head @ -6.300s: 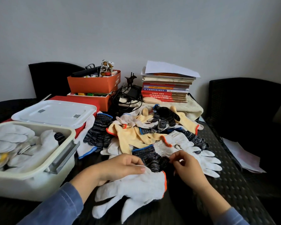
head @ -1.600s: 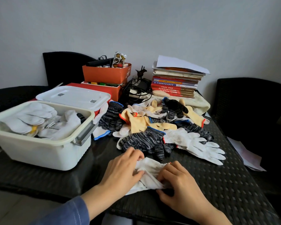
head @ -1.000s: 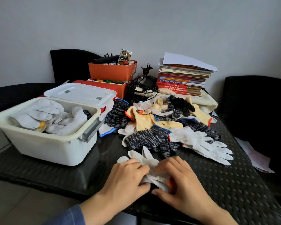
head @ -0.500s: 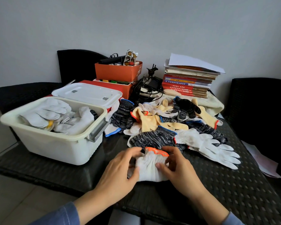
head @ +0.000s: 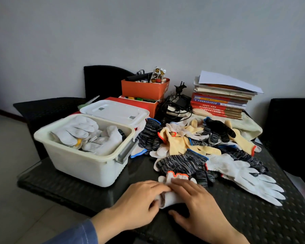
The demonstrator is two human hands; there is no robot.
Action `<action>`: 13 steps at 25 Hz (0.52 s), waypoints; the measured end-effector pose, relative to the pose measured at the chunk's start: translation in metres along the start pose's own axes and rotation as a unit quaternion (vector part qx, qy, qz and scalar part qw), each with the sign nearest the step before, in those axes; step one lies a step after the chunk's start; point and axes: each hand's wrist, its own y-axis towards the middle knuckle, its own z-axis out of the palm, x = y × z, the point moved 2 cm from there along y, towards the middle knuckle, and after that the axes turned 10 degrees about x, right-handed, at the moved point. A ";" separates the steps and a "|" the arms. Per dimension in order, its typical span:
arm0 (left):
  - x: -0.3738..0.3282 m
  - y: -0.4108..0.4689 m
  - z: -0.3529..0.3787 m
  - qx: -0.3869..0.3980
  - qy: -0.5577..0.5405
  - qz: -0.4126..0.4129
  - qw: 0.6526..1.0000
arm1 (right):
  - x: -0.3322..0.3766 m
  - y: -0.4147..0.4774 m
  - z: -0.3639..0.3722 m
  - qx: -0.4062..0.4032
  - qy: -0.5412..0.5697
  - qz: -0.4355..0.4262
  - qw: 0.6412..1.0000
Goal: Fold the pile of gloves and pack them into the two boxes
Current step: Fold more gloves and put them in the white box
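Pressing a folded glove onto the table at the bottom centre of the frame, we have both hands on it. It is white, and its orange-edged cuff sticks out beyond our fingers. Our left hand curls over its left end, fingers on top and thumb tucked against the near edge, pinching the cloth. Our right hand lies flat across the top, fingers nearly straight and pointing left, with nothing gripped. Just beyond the cuff begins the pile of gloves, dark speckled, yellow and white, loose across the middle. At centre left stands the white box, open, with packed gloves inside. Behind it lies a white lid. Further up are two orange boxes and, to the upper right, a stack of books.
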 end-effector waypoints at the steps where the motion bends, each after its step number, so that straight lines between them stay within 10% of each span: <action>1: 0.000 -0.001 -0.005 -0.006 -0.016 -0.009 1.000 | 0.001 0.003 0.001 0.001 -0.007 -0.006 1.000; 7: 0.000 -0.031 -0.052 -0.062 -0.067 -0.018 0.996 | 0.008 0.029 -0.019 -0.057 0.107 0.134 0.984; 13: 0.011 -0.082 -0.117 -0.109 -0.017 -0.048 0.993 | 0.062 0.099 -0.073 -0.109 0.453 0.077 0.882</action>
